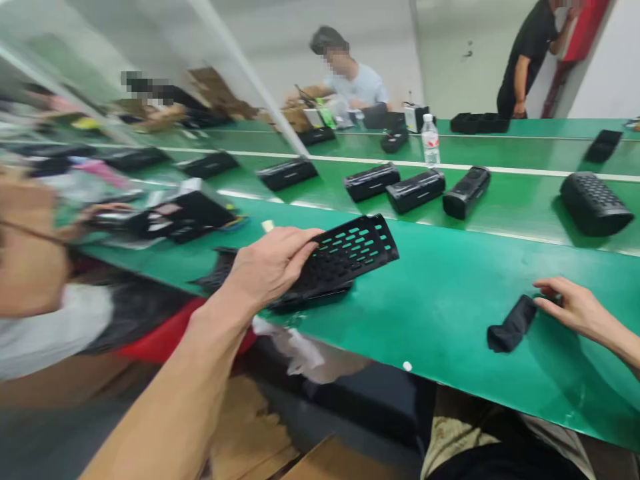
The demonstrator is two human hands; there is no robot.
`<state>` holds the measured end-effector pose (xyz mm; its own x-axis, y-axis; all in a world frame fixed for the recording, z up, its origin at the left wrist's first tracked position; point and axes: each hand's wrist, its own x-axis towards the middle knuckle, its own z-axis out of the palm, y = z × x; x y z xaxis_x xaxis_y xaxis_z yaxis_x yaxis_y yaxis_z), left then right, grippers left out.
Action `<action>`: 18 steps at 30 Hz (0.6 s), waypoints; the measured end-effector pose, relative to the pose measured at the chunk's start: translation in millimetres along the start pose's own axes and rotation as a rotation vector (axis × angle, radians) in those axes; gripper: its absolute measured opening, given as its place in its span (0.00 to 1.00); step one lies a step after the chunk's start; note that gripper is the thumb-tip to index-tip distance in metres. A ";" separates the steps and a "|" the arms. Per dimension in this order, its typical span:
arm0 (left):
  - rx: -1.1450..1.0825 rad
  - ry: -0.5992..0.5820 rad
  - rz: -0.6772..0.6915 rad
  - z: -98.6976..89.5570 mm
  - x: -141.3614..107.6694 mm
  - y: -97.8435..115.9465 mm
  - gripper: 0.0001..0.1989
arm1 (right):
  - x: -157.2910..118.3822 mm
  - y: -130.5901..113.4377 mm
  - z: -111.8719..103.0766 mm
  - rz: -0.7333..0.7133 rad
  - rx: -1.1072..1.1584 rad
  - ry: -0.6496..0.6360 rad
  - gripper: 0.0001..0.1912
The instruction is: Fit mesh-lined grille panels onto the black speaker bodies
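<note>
My left hand [270, 263] grips a black perforated plastic grille [345, 257] with rows of oblong holes, tilted up off the green workbench [440, 313]. Another dark piece [313, 295] lies partly hidden under the grille, and a dark patterned piece [220, 267] sits just beyond my left hand. My right hand [570, 310] rests on the bench with its fingers slightly curled, holding nothing. Its fingertips are at the upper end of a black fabric sleeve [513, 323]; I cannot tell whether they touch it.
Several black speaker-like housings [417, 190] stand along the green bench, with a larger one [595, 203] at right and a water bottle [430, 140] behind. A co-worker's arm and torso [55, 320] crowd the left, with a red bin [170, 333] below. Other people work farther back.
</note>
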<state>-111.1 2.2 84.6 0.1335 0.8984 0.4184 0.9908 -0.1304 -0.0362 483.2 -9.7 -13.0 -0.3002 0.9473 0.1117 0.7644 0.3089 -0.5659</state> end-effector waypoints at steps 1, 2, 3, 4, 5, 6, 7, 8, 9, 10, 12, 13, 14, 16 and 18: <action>-0.023 -0.066 0.044 7.0 9.3 18.4 0.25 | 0.5 -0.7 0.5 -0.003 -0.013 -0.028 0.24; -0.040 -0.145 0.082 14.8 18.8 38.1 0.24 | 0.2 -1.9 1.3 -0.010 -0.029 -0.052 0.22; -0.052 -0.232 0.107 23.2 28.5 57.9 0.24 | -1.1 -3.4 2.5 -0.023 -0.037 -0.076 0.20; -0.057 -0.312 0.107 32.2 38.1 75.9 0.24 | -3.4 -5.1 4.1 -0.042 -0.039 -0.098 0.20; -0.058 -0.381 0.089 41.5 47.6 90.8 0.24 | -6.4 -6.6 6.3 -0.073 -0.040 -0.123 0.21; -0.056 -0.428 0.065 50.4 56.3 101.6 0.25 | -9.8 -7.6 9.2 -0.114 -0.048 -0.146 0.23; -0.055 -0.458 0.044 58.4 63.8 108.1 0.25 | -13.0 -8.1 12.7 -0.160 -0.063 -0.163 0.26; -0.053 -0.469 0.031 64.6 69.7 110.8 0.24 | -15.7 -8.3 16.6 -0.204 -0.077 -0.171 0.27; -0.051 -0.466 0.028 68.3 74.0 110.7 0.23 | -17.6 -8.4 20.6 -0.240 -0.076 -0.169 0.26; -0.047 -0.457 0.033 69.3 76.7 108.9 0.23 | -18.6 -8.7 24.0 -0.263 -0.059 -0.158 0.21; -0.057 -0.429 0.032 64.0 78.4 104.8 0.23 | -18.6 -10.6 26.8 -0.261 0.016 -0.123 0.11; -0.078 -0.411 0.021 58.8 77.8 104.8 0.23 | -17.9 -12.3 25.1 -0.248 0.056 -0.105 0.11; -0.110 -0.395 0.007 52.8 76.4 107.5 0.23 | -17.3 -14.3 20.9 -0.233 0.080 -0.089 0.13; -0.198 -0.393 0.012 42.3 71.3 123.5 0.23 | -17.1 -18.6 5.5 -0.154 0.104 -0.081 0.15; -0.290 -0.450 0.092 38.4 62.9 154.9 0.21 | -18.7 -22.2 -16.5 -0.009 0.163 -0.105 0.17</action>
<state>51.7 54.6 70.5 0.2784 0.9605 -0.0070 0.9364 -0.2698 0.2243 481.2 -32.9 10.9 -0.3712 0.9279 0.0359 0.6617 0.2915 -0.6908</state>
